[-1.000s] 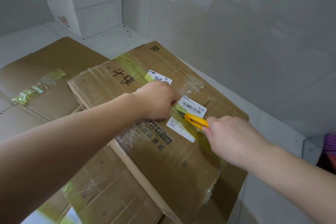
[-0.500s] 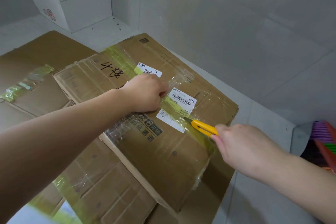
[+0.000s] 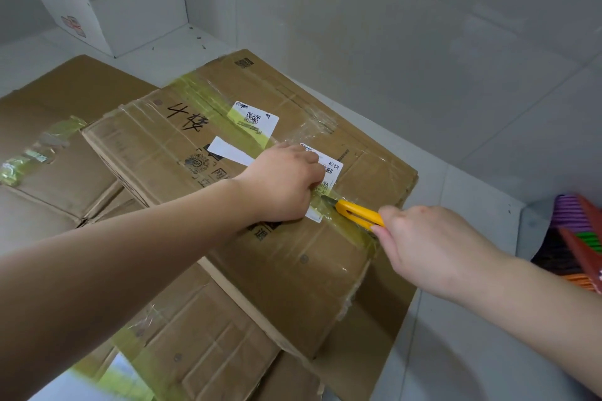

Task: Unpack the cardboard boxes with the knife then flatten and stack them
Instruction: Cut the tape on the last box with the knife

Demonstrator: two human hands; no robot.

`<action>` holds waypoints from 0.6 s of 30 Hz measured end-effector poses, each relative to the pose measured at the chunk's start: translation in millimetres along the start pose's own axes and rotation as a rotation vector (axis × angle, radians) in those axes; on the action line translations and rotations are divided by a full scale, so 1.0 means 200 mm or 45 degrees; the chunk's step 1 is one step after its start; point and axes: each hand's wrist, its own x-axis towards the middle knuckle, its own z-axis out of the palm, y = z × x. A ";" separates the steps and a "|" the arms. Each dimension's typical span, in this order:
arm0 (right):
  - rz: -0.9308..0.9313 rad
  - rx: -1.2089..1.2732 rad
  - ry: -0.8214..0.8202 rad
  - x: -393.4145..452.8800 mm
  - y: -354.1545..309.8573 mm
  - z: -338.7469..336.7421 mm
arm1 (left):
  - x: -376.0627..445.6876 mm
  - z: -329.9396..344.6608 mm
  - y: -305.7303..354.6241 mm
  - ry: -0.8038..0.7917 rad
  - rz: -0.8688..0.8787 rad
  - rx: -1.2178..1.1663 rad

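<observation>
Right hand (image 3: 423,247) grips yellow knife (image 3: 358,214) on taped box (image 3: 293,270).

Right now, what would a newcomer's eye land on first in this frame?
The yellow knife, gripped by the right hand at centre right, its tip on the greenish tape along the top of the cardboard box. Just left of it, the left hand presses down on the box, partly covering a white shipping label. Flattened cardboard lies underneath and to the left.

Taped box (image 3: 293,270) lies on flattened cardboard (image 3: 65,179), beside the wall (image 3: 423,42).
</observation>
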 end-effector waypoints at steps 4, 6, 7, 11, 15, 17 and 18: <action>-0.005 -0.015 0.011 0.00 0.00 0.01 | 0.01 0.00 0.01 -0.044 -0.046 -0.039; 0.000 -0.013 0.005 0.00 0.01 0.01 | 0.02 0.00 0.02 -0.062 -0.068 -0.091; 0.000 -0.014 0.001 -0.01 0.02 0.01 | 0.02 0.00 0.01 -0.066 -0.075 -0.106; -0.003 -0.039 -0.038 -0.05 0.04 0.01 | 0.01 0.01 0.00 -0.055 -0.078 -0.120; 0.012 -0.057 -0.083 -0.12 0.08 0.03 | 0.01 0.01 0.00 -0.031 -0.076 -0.120; 0.016 -0.064 -0.098 -0.16 0.10 0.04 | 0.01 0.01 0.00 -0.016 -0.073 -0.112; 0.019 -0.065 -0.107 -0.18 0.10 0.04 | 0.01 0.01 0.00 -0.012 -0.071 -0.112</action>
